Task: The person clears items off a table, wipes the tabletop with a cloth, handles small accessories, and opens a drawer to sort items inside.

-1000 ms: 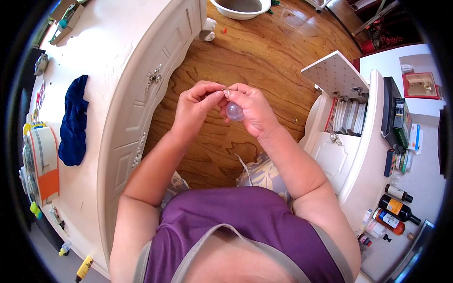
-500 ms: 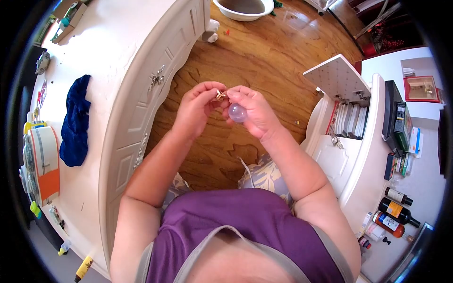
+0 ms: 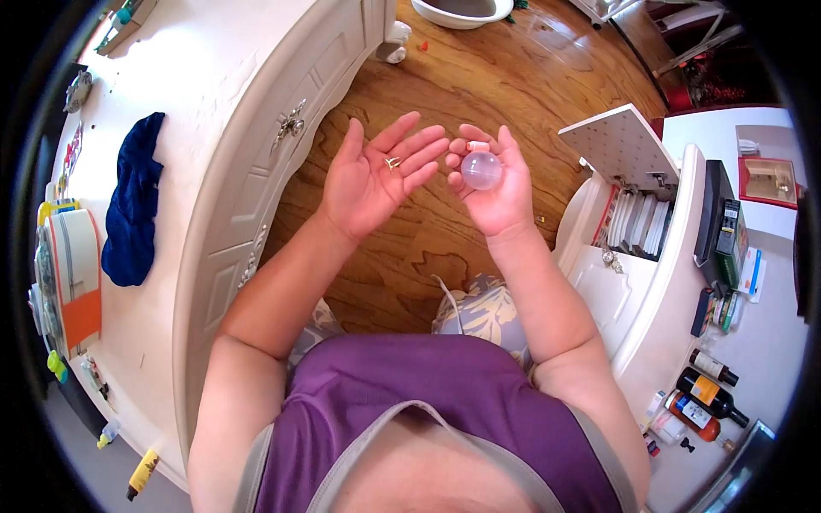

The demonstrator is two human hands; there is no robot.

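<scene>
My left hand [image 3: 369, 175] is turned palm up with its fingers stretched out. On its fingers lies a small gold-coloured piece [image 3: 392, 163] with thin prongs; its exact kind is too small to tell. Beside it, my right hand [image 3: 503, 188] is also palm up, and its fingers curl partly around a clear round plastic ball [image 3: 481, 171]. A small pinkish-white piece [image 3: 478, 146] sits at the ball's top, against the fingers; whether it is joined to the ball I cannot tell. The two hands' fingertips come close together over the wooden floor.
A white cabinet [image 3: 214, 162] with a dark blue cloth [image 3: 134, 201] on it stands at left. At right, a white cabinet has a raised door [image 3: 623, 147] over upright white items [image 3: 640, 224]. Several bottles [image 3: 711, 395] stand beyond it. A white basin [image 3: 457, 19] is on the floor ahead.
My hands have moved apart from working together and turned palm up. The gold piece now lies on my left hand's fingers; the clear ball has stayed in my right hand, moving right and slightly away.
</scene>
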